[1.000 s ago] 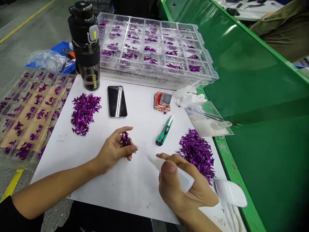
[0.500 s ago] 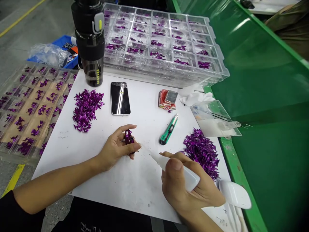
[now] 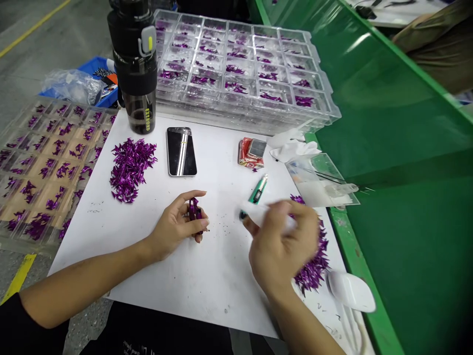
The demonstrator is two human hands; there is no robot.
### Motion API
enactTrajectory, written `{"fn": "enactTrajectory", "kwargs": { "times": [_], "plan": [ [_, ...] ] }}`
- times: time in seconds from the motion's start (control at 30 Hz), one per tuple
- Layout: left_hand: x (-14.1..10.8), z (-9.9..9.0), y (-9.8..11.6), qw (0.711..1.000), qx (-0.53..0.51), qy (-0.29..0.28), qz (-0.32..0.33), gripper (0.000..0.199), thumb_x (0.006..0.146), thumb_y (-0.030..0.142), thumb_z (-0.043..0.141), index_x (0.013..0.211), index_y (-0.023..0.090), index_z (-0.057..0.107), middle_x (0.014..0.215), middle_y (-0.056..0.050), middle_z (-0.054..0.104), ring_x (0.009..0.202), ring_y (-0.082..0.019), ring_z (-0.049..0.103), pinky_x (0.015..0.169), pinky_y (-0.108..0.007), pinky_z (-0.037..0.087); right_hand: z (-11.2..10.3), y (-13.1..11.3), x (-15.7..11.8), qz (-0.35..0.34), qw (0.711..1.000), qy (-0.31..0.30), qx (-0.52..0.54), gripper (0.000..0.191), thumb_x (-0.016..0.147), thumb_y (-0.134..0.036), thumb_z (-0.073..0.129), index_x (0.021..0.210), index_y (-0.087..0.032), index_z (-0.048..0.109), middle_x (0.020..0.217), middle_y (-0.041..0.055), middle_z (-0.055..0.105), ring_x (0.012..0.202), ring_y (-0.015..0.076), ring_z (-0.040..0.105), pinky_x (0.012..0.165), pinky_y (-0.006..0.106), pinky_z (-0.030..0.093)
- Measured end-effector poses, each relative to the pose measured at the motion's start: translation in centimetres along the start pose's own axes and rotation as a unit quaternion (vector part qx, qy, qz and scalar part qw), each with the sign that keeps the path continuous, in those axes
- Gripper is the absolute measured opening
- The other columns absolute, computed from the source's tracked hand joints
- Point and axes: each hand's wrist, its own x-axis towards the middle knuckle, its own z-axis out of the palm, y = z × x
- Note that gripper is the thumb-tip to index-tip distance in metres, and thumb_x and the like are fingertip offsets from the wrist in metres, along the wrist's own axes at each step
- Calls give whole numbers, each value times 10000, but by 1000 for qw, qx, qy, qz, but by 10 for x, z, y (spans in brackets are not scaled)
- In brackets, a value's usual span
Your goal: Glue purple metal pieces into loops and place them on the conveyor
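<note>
My left hand (image 3: 173, 228) pinches a small shiny purple metallic piece (image 3: 194, 209) between thumb and fingers, just above the white work surface (image 3: 207, 281). Closed around a white glue bottle (image 3: 255, 212), my right hand (image 3: 283, 249) is smeared by motion. The bottle crosses in front of the lower end of a green utility knife (image 3: 259, 189). Behind the right hand lies a pile of purple pointed pieces (image 3: 315, 264), partly covered by it. Another pile of purple pieces (image 3: 131, 170) rests farther off to the left.
A smartphone (image 3: 181, 152) and a dark bottle (image 3: 140, 93) stand at the back left. Clear compartment boxes (image 3: 244, 106) hold purple pieces behind. A red packet (image 3: 246, 157) carries a metal block (image 3: 257, 147). A white mouse-shaped object (image 3: 353, 291) sits beside the green side wall (image 3: 406, 162).
My right hand has lifted and drawn the glue bottle away from the piece in my left hand, up toward the knife. The left hand keeps its pinch. The view has shifted slightly.
</note>
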Motion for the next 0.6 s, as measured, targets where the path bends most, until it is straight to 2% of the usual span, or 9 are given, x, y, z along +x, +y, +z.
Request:
{"fn": "enactTrajectory", "kwargs": {
  "times": [0.07,0.17,0.23,0.3,0.37,0.43,0.5,0.6],
  "plan": [
    [-2,3,2,1000,0,6,-2,505,848,164,791,1311,251,607,950,-6,644,772,-120,607,615,-256,523,13,7,12,22,999,-42,-22,375,1019,-552,561,1187,-219,603,954,68,696,691,195,664,583,334,558],
    [-5,6,4,1000,6,6,-6,464,869,173,766,1289,237,578,991,-23,673,777,-130,644,622,-265,550,30,18,21,-17,987,-146,-60,395,964,-560,605,1157,-216,625,995,84,753,809,241,726,726,383,602],
    [-7,6,4,1000,21,-6,-7,458,868,187,771,1277,230,569,1012,-31,682,798,-153,687,642,-287,580,37,23,22,-38,983,-167,-71,344,960,-529,602,1107,-220,633,1010,83,762,881,257,744,795,403,613],
    [-8,5,3,999,38,-21,-4,476,862,213,785,1286,228,568,1013,-32,681,808,-177,721,650,-308,604,35,21,22,-48,981,-177,-70,341,946,-489,628,1148,-215,639,1049,91,770,947,266,756,843,410,621],
    [-8,3,2,998,54,-30,1,527,856,246,802,1326,238,563,998,-26,672,801,-191,738,642,-321,618,20,16,25,-69,977,-190,-73,399,935,-449,653,1248,-202,637,1145,114,769,1010,274,757,884,420,625],
    [-8,1,0,997,66,-37,9,605,849,268,816,1387,254,540,982,-16,661,788,-196,744,632,-329,627,-7,13,30,-104,969,-199,-106,382,966,-396,627,1296,-205,656,1198,122,760,1006,269,755,890,422,621],
    [-8,0,-2,996,72,-46,15,669,837,271,827,1430,260,518,968,-9,652,777,-197,743,627,-335,633,-41,17,34,-150,951,-199,-184,297,1010,-339,560,1231,-225,724,1149,111,762,969,266,741,851,416,609],
    [-8,-1,-4,995,83,-59,20,677,833,259,824,1438,253,521,959,-6,647,781,-194,738,635,-336,636,-84,37,34,-193,910,-210,-301,278,1014,-321,548,1101,-232,797,1030,107,744,937,275,696,788,401,577]
  ]
}}
